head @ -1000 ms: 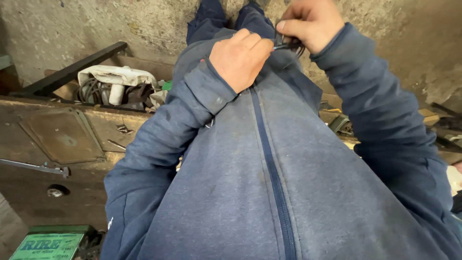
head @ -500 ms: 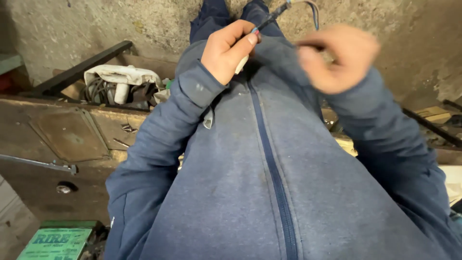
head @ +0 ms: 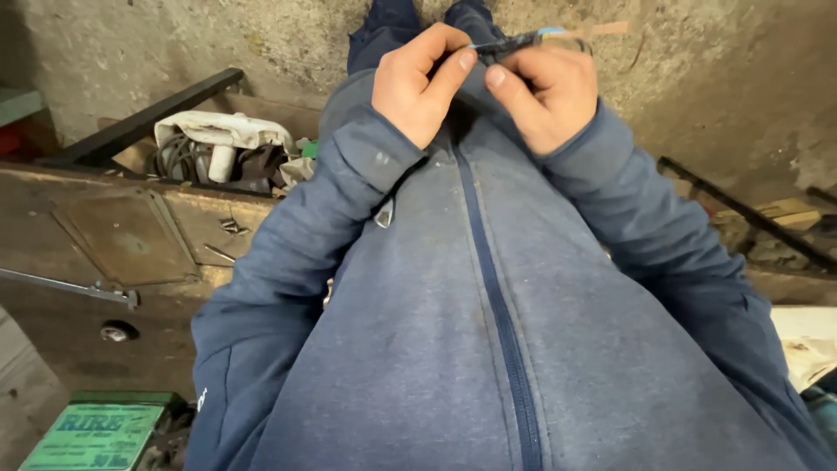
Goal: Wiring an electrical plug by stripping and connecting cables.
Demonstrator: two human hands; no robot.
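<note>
I look down my own blue zip-up jacket (head: 488,331). My left hand (head: 418,83) and my right hand (head: 545,92) meet in front of my chest at the top of the view. Both pinch a slender dark stick-like object (head: 514,41) between thumb and fingers. It has a light blue band and a tan end that sticks out to the right past my right hand. What kind of tool it is I cannot tell. Below my hands are my dark blue trouser legs (head: 384,26) and the concrete floor.
A rusty metal bench top (head: 96,235) lies at my left, with a thin metal rod (head: 70,286) across it. Behind it sit a white rag and cables (head: 218,139) and a black bar (head: 139,122). A green box (head: 91,432) is at bottom left. Black bars and wood scraps (head: 750,214) lie at right.
My right hand swung away to the right and has come back to the left hand. My left hand rose off my chest with the slender object; both hands now pinch it.
</note>
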